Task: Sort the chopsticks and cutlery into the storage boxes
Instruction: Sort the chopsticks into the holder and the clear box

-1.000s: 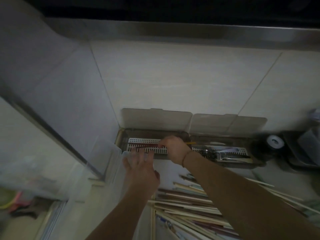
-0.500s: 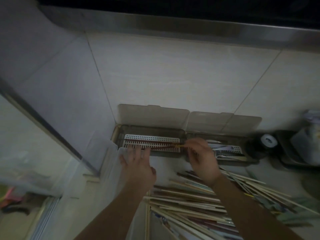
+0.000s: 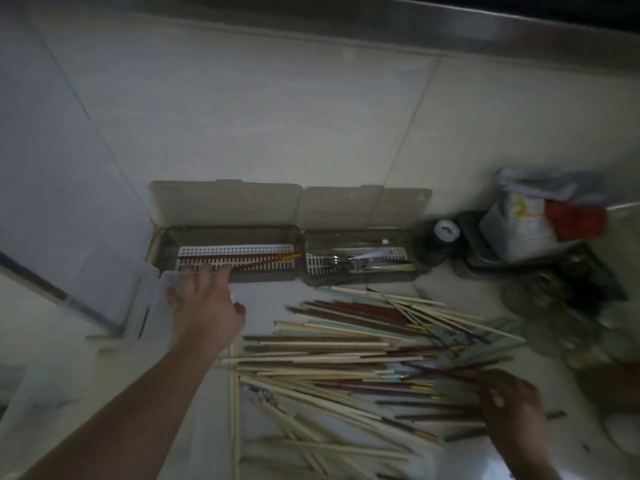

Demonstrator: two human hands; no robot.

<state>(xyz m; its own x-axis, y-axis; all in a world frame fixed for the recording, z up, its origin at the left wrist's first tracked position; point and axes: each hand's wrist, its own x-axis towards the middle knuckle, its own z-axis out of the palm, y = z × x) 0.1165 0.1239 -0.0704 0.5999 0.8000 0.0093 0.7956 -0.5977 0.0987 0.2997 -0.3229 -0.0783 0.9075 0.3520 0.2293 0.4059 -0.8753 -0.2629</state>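
Sorting is under way: I have two storage boxes against the tiled wall, lids raised. The left box [image 3: 225, 252] carries a slotted white drain tray with a few red chopsticks [image 3: 256, 262] lying lengthwise in it, one yellow-tipped. The right box [image 3: 360, 261] holds metal cutlery [image 3: 349, 263], forks by the look of it.

My left hand [image 3: 207, 306] lies flat, fingers straight and spread, fingertips on the near rim of the left box; it grips nothing and appears to steady the box. My right hand [image 3: 509, 407] is over the right end of the loose chopstick pile [image 3: 346, 358] on the counter, fingers curled down among the sticks. Blur and dim light prevent me from telling whether it has hold of any.

Judgement: the step in hand is selecting the next sticks. Most of the pile remains unsorted, so the task is early. To do it well, I should pick matching sticks by colour, take them near one end, align their tips before lifting, and lay them parallel to those in the tray. Crossed sticks would snag neighbours and scatter the pile.
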